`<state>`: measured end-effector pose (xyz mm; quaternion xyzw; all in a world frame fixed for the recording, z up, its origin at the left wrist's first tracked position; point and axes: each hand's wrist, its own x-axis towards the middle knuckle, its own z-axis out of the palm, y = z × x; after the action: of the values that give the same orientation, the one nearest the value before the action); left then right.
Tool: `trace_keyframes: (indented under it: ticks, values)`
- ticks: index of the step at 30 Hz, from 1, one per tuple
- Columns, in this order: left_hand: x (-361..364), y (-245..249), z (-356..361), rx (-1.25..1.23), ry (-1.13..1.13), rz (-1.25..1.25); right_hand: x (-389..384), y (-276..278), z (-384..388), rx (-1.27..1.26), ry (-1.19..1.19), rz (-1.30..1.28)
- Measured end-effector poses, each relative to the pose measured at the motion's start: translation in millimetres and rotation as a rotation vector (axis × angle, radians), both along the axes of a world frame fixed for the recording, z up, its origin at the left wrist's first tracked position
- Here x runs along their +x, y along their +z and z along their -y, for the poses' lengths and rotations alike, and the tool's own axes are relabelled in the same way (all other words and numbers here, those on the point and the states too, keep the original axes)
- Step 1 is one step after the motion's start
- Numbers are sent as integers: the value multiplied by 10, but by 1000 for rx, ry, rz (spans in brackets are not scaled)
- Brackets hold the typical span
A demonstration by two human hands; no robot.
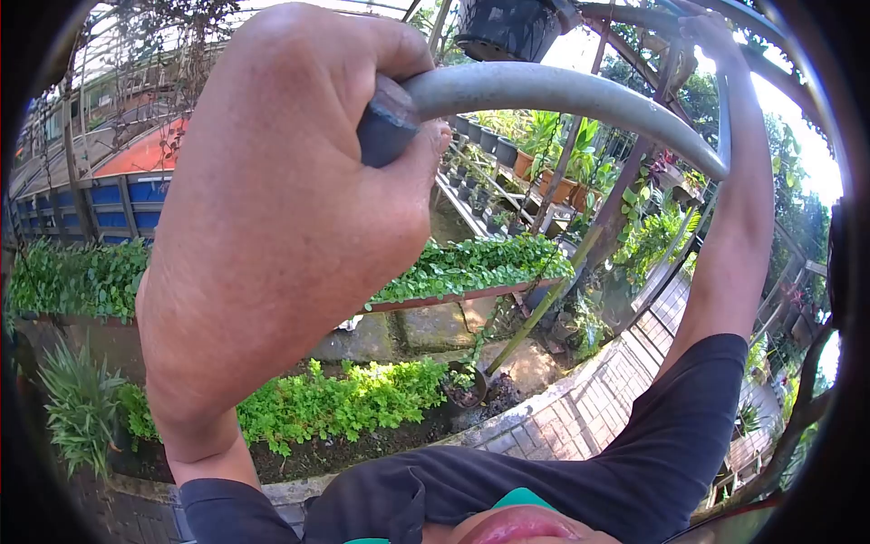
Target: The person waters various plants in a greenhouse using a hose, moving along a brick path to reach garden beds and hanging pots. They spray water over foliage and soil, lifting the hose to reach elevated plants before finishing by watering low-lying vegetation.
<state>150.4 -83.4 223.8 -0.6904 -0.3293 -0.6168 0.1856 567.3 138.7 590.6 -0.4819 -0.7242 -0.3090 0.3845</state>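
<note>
My left hand is raised large and close in front of me, its fingers wrapped round the dark handle of a sickle. The grey curved blade arches to the right and tapers to a point near my right forearm. My right hand is stretched high at the top right, small and far off. Its fingers look closed at a bluish-grey thin thing among the bars and branches there, which I cannot make out. A black hanging pot is above the blade, between both hands.
Below lie a bed of light green plants and a raised planter of leafy greens. A brick path curves to the right. Potted plants stand on racks behind, with a slanting pole before them. A blue and orange truck is at left.
</note>
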Motion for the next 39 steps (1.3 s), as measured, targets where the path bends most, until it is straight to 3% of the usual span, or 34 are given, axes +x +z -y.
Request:
trace_keyframes:
  ticks: [9,25,32,34,39]
  values:
    - [60,11,-1,-101,53,124,35,68,-5,-16,13,-9]
    - [-138,66,-272,56,143,-61,104,22,22,-27,23,-23]
    - [-165,207,-348,-164,93,-47,102,-136,63,47,72,-14]
    - [-180,273,-445,-166,120,-32,56,-247,25,163,130,-50]
    - [-228,522,-546,-298,192,28,36,-247,225,158,69,-88]
